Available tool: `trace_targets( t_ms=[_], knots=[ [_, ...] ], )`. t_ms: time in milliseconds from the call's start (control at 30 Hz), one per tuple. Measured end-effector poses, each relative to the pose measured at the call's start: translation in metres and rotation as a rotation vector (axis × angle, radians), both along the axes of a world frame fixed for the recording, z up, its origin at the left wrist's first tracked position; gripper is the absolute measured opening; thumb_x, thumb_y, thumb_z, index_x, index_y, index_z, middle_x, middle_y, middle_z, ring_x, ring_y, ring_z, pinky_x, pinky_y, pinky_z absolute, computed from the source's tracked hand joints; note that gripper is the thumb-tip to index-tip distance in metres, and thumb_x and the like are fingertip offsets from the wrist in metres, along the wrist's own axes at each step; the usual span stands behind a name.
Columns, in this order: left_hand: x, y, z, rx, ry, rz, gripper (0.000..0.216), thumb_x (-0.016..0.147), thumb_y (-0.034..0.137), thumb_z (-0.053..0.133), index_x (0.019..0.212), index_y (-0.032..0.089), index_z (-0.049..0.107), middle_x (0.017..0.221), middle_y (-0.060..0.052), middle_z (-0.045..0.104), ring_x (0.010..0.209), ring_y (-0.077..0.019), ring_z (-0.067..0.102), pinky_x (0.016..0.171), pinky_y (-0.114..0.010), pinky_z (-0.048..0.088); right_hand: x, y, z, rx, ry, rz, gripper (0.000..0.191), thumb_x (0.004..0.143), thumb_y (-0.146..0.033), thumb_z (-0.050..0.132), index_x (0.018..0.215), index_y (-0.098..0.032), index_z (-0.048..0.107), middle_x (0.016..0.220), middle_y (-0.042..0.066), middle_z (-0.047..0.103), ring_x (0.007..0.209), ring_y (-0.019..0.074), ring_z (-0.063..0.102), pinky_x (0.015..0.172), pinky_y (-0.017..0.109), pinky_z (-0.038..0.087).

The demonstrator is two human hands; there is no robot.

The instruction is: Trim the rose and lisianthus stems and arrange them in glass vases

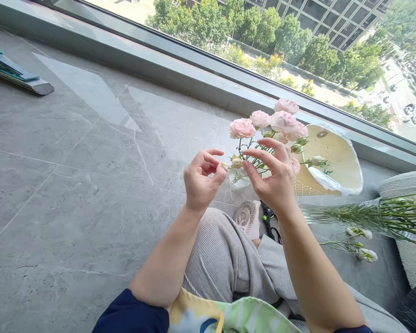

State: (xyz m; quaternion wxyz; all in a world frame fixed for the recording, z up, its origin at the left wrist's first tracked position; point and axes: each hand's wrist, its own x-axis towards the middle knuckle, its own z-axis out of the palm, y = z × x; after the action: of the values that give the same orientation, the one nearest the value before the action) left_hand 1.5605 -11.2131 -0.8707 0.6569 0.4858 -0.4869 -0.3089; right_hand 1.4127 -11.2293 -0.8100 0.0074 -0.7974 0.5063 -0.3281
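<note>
Bright daylight enters through the window (280, 58); glare washes out the street (407, 95); pale light patches (79, 88) mark the floor (90, 217).

My left sleeve (133, 312) is dark blue, and so is the little bit of my right sleeve (355, 329) that shows. My trousers (211, 259) are light gray with lots of thin lines. My apron (256, 317) has soft yellow, pale green and blue on it, and a thin yellow strip. My pale sock (247, 215) has a grayish round pattern underneath.
</note>
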Motion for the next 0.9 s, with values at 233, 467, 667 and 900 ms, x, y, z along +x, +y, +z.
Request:
trace_targets(
  t_ms=[233, 467, 667, 900],
  knots=[
    [0.004, -0.007, -0.01, 0.002, 0.254, 0.057, 0.015, 0.082, 0.026, 0.061, 0.08, 0.019, 0.047, 0.081, 0.0, 0.068, 0.061, -0.0074, 0.064, 0.063, -0.022, 0.054, 0.003, 0.006, -0.004, -0.077, 0.036, 0.008, 0.016, 0.082, -0.032, 0.065, 0.097, -0.028, 0.067, 0.118, 0.005, 0.055, 0.112, 0.026, 0.049, 0.096, 0.045, 0.038],
    [0.004, -0.008, -0.008, -0.071, 0.257, 0.067, 0.008, 0.086, 0.027, 0.058, 0.088, 0.02, 0.056, 0.083, 0.0, 0.064, 0.074, -0.0091, 0.066, 0.073, -0.025, 0.056, 0.003, 0.009, -0.009, -0.162, 0.053, -0.033, 0.02, 0.081, -0.033, 0.066, 0.1, -0.029, 0.065, 0.117, 0.006, 0.055, 0.11, 0.0267, 0.05, 0.094, 0.046, 0.039],
    [-0.005, 0.005, 0.007, -0.116, 0.238, 0.024, 0.012, 0.081, 0.026, 0.067, 0.087, 0.018, 0.059, 0.085, -0.001, 0.066, 0.069, -0.0088, 0.066, 0.068, -0.023, 0.056, -0.006, 0.028, -0.009, -0.162, -0.139, -0.025, 0.017, 0.082, -0.023, 0.062, 0.099, -0.025, 0.064, 0.105, 0.007, 0.058, 0.1, 0.022, 0.056, 0.089, 0.041, 0.046],
    [-0.033, 0.031, 0.017, -0.255, -0.135, -0.344, 0.02, 0.074, 0.007, 0.071, 0.091, 0.019, 0.067, 0.082, -0.001, 0.071, 0.077, -0.0122, 0.068, 0.072, -0.023, 0.057, -0.059, 0.071, -0.007, -0.202, -0.15, -0.037, 0.024, 0.081, -0.01, 0.059, 0.101, -0.022, 0.064, 0.103, 0.009, 0.059, 0.096, 0.0204, 0.056, 0.086, 0.039, 0.049]
  ],
)
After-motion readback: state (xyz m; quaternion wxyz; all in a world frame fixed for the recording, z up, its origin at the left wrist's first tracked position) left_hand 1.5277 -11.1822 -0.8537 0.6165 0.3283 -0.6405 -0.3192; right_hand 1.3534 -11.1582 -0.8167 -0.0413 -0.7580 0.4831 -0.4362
